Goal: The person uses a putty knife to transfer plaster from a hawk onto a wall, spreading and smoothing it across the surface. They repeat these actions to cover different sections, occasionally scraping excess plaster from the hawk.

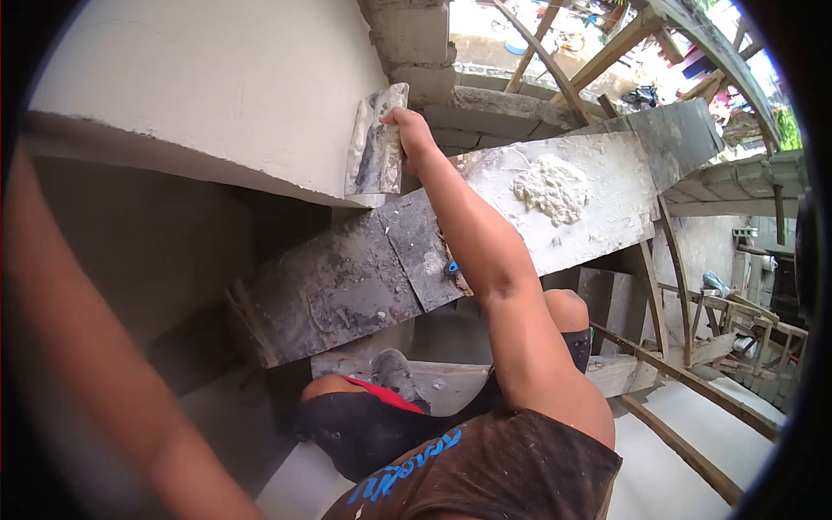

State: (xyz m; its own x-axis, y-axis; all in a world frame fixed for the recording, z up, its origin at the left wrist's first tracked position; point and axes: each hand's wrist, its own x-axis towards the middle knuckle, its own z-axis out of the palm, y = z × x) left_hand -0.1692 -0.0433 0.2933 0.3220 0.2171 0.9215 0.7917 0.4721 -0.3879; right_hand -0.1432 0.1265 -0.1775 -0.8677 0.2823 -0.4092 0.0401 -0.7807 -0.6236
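Note:
My right hand (pixel 411 134) is wrapped around the back of a plaster-smeared plastering trowel (pixel 367 160). The trowel is at the right end of a smooth pale wall (pixel 217 78), near its lower corner; its working face is hidden. My left arm (pixel 95 321) reaches up along the left edge, and its hand is outside the picture. To the right of my right forearm, a heap of wet white plaster (pixel 553 188) sits on a white-coated board (pixel 607 173).
Dark, dirty planks (pixel 347 277) slope under the wall and carry the board. A blue object (pixel 451 269) lies by my forearm. Wooden poles (pixel 672 286) and beams stand at the right. Below the planks is a lower wooden plank (pixel 446 373). Concrete blocks (pixel 416 52) rise behind.

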